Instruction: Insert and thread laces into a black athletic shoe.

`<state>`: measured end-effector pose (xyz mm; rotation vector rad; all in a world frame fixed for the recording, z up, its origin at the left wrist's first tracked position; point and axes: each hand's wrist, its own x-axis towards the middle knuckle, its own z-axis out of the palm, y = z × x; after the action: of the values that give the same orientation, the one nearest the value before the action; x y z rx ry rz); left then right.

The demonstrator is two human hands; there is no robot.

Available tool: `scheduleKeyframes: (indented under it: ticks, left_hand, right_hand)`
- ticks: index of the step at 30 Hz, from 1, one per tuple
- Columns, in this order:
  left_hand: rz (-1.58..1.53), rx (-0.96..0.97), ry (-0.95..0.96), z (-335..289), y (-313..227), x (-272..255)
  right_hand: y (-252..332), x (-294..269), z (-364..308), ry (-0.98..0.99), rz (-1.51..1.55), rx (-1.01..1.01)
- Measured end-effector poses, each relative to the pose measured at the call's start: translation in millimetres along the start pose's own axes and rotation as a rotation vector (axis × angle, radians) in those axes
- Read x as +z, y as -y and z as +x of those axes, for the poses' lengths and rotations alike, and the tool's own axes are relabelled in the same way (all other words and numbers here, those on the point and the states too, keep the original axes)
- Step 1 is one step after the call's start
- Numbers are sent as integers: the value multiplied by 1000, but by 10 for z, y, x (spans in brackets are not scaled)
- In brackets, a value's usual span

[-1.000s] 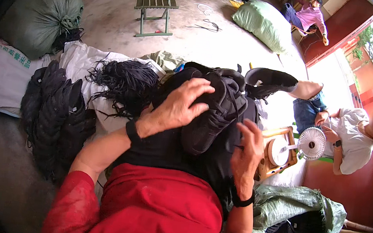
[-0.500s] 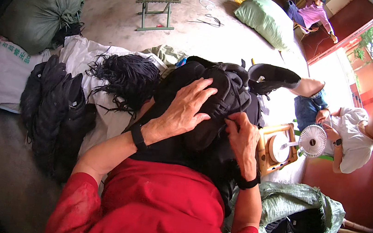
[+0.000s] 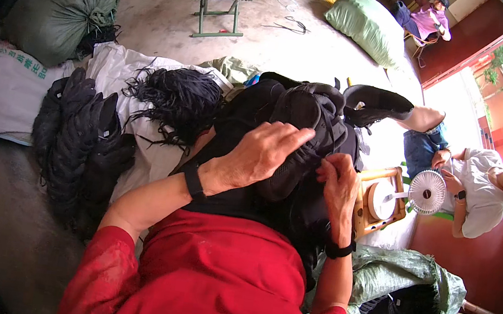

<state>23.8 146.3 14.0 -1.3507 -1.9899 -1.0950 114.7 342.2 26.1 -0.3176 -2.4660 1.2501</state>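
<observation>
A black shoe (image 3: 300, 108) lies across my black-clad lap. My left hand (image 3: 258, 155) rests on its near side, fingers stretched out over the upper. Just to the right, my right hand (image 3: 339, 183) is closed in a pinch beside the shoe. A thin black shoelace seems to be in that pinch, though dark material around it makes it hard to see. Another black shoe (image 3: 378, 103) lies beyond, at the right. On a white sheet left of my lap is a tangled heap of black laces (image 3: 177, 101).
Stacked black shoe pieces (image 3: 73, 148) lie at the left, beside a full green sack (image 3: 62, 14). A white fan (image 3: 427, 192) stands on a bamboo stool (image 3: 381, 226). An open woven sack (image 3: 401, 263) is at lower right. One person (image 3: 477, 185) sits at right, another (image 3: 428, 19) farther back.
My left hand's fingers have drawn closer together and slid nearer along the shoe. My right hand has shifted slightly right. The far person's arm has come in toward the body.
</observation>
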Motion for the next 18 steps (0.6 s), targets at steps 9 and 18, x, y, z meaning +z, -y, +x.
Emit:
scheduleKeyframes:
  ticks: [9, 18]
  left_hand:
    - [280, 202, 144, 86, -2, 19]
    - [356, 240, 155, 94, -9, 57]
  right_hand:
    - [-54, -63, -167, -45, 229, 51]
    - [-102, -175, -509, 392, -78, -284]
